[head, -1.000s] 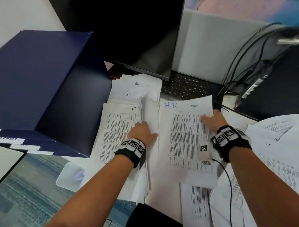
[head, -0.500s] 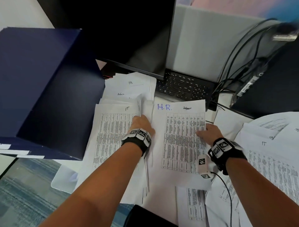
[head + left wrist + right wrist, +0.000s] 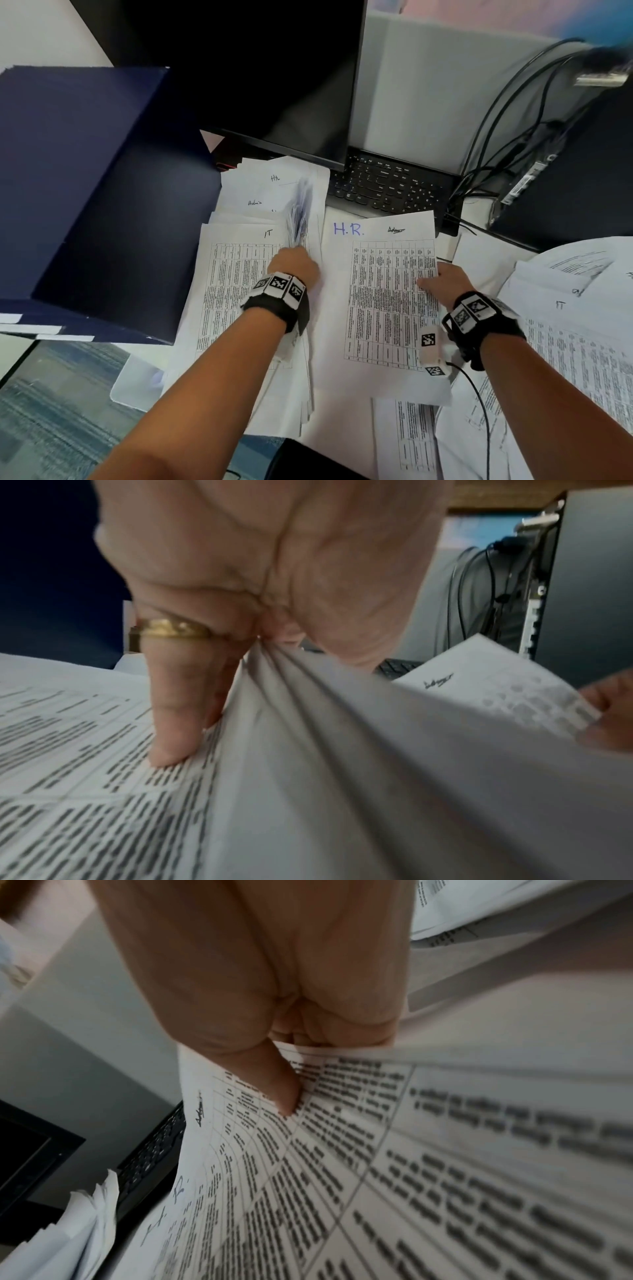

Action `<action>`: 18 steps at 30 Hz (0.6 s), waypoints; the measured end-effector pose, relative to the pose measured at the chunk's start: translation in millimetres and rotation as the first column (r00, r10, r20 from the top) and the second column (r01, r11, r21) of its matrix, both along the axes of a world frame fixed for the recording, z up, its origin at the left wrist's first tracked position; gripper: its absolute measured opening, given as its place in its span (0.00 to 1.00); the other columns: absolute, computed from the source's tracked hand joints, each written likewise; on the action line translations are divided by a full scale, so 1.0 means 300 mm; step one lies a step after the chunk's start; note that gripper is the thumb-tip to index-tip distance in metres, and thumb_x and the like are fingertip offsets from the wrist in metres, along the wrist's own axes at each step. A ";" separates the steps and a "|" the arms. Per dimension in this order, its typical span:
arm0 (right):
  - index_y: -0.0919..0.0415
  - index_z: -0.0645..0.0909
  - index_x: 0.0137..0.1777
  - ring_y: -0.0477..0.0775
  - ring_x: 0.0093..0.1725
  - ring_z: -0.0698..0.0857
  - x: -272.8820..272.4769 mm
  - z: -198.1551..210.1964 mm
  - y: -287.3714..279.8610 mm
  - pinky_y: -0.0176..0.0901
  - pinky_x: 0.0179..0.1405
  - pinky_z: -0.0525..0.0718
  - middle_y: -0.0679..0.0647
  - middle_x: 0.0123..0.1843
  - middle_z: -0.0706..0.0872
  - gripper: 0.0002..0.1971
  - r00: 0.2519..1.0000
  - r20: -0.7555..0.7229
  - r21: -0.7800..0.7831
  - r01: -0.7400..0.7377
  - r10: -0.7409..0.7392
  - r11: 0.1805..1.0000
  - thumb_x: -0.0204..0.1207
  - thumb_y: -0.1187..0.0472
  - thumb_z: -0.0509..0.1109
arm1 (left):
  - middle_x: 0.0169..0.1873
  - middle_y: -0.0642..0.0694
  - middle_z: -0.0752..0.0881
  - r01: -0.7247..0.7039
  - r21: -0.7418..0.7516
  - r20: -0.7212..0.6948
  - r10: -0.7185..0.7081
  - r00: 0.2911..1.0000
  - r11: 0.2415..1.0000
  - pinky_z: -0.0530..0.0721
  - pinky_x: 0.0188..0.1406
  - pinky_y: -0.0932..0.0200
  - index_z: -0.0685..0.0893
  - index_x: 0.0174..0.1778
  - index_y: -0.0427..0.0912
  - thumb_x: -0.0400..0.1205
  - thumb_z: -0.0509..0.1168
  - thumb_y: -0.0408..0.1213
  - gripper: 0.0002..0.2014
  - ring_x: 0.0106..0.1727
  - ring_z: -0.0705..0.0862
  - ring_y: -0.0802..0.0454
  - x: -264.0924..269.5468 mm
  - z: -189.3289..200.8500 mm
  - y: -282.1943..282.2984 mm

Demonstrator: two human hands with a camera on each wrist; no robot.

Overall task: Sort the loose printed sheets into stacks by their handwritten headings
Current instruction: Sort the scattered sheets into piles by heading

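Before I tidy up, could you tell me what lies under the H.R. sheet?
More printed sheets stick out below the white blue-headed H.R. sheet; their headings are covered.

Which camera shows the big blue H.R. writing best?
The head view: the blue H.R. heading reads clearly atop its sheet. The right wrist view shows it only faint and skewed. The left wrist view shows just a black scribble, not the letters.
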State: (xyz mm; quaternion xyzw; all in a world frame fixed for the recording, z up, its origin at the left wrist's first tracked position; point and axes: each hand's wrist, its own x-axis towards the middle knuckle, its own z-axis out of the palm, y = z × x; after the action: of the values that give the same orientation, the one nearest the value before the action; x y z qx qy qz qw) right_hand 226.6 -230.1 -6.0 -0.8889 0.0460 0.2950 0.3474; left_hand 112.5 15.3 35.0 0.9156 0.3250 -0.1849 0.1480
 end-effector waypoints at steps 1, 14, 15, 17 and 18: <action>0.63 0.81 0.62 0.60 0.55 0.86 0.002 0.003 -0.003 0.53 0.60 0.84 0.59 0.58 0.87 0.17 1.000 0.008 0.003 0.016 -0.016 1.000 0.72 0.65 0.71 | 0.57 0.38 0.83 0.003 -0.005 -0.001 -0.003 1.000 1.000 0.79 0.47 0.54 0.78 0.61 0.35 0.84 0.55 0.44 0.18 0.57 0.83 0.41 0.016 -0.004 0.000; 0.57 0.77 0.35 0.55 0.33 0.81 0.025 0.011 -0.022 0.37 0.31 0.79 0.57 0.37 0.83 0.11 0.999 0.009 0.048 0.046 -0.046 0.998 0.70 0.74 0.63 | 0.53 0.42 0.86 0.132 0.142 -0.099 -0.119 0.988 0.981 0.82 0.47 0.55 0.84 0.53 0.36 0.81 0.60 0.32 0.09 0.57 0.85 0.44 0.107 -0.031 -0.019; 0.57 0.77 0.36 0.55 0.34 0.82 0.027 0.009 -0.023 0.38 0.31 0.79 0.57 0.38 0.84 0.10 0.999 0.004 0.049 0.052 -0.052 0.997 0.70 0.74 0.63 | 0.54 0.41 0.86 0.126 0.140 -0.093 -0.114 0.989 0.982 0.82 0.48 0.55 0.83 0.54 0.36 0.81 0.60 0.31 0.10 0.58 0.85 0.43 0.104 -0.027 -0.016; 0.60 0.80 0.41 0.56 0.39 0.84 0.030 0.008 -0.025 0.43 0.38 0.84 0.58 0.42 0.85 0.08 0.998 -0.009 0.058 0.060 -0.059 0.997 0.71 0.73 0.64 | 0.56 0.40 0.86 0.097 0.126 -0.058 -0.090 0.994 0.987 0.82 0.50 0.55 0.83 0.56 0.34 0.81 0.59 0.30 0.11 0.59 0.85 0.42 0.096 -0.017 -0.008; 0.62 0.81 0.45 0.58 0.42 0.84 0.031 0.007 -0.029 0.47 0.45 0.86 0.59 0.45 0.86 0.08 0.998 -0.014 0.069 0.061 -0.060 0.996 0.72 0.73 0.65 | 0.57 0.39 0.85 0.081 0.116 -0.039 -0.077 0.996 0.990 0.81 0.51 0.54 0.82 0.58 0.33 0.82 0.57 0.29 0.13 0.60 0.84 0.41 0.090 -0.010 0.000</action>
State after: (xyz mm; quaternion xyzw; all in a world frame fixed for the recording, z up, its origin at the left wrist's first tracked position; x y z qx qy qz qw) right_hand 235.9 -238.9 -3.9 -0.8728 0.0649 0.2909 0.3865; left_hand 139.3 15.3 31.9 0.9315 0.3013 -0.1868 0.0809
